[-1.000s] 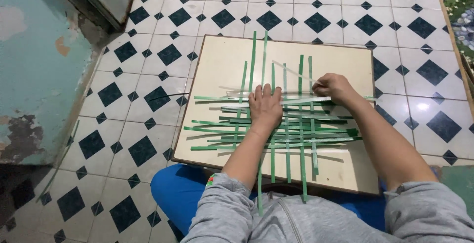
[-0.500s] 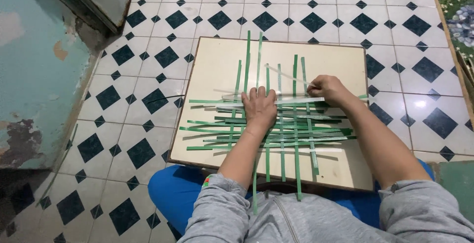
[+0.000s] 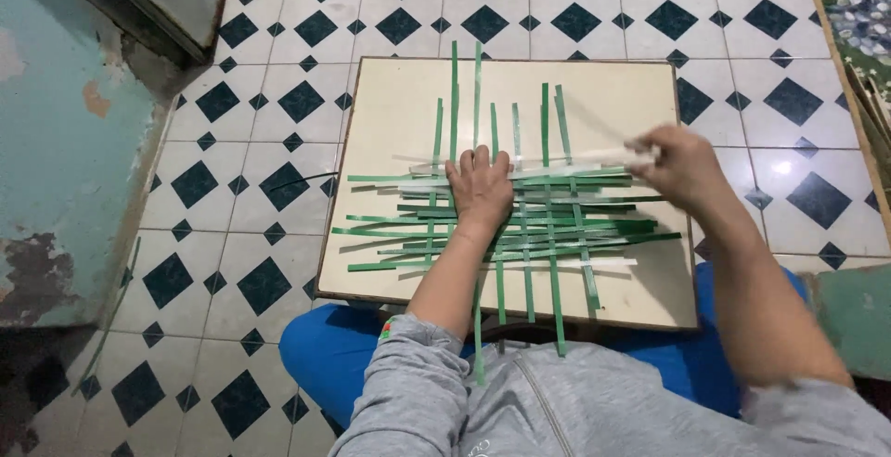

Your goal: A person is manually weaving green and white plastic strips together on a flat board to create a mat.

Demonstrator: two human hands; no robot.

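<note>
A cream board (image 3: 613,95) lies on my lap with several green strips (image 3: 548,234) woven across each other on it. My left hand (image 3: 480,188) presses flat on the weave, fingers spread over the upright strips. At the board's right side, my right hand (image 3: 682,165) pinches the end of a pale white strip (image 3: 557,162). That strip runs crosswise along the top of the weave. The right hand is blurred from motion.
The floor (image 3: 278,141) has white tiles with dark diamonds. A worn teal wall (image 3: 56,141) stands at the left. A flowered cloth (image 3: 858,2) lies at the top right. A loose green strip (image 3: 111,313) rests on the floor by the wall.
My right hand has moved to the right along the pale strip, pulling it across the weave. My left hand has stayed pressed on the strips.
</note>
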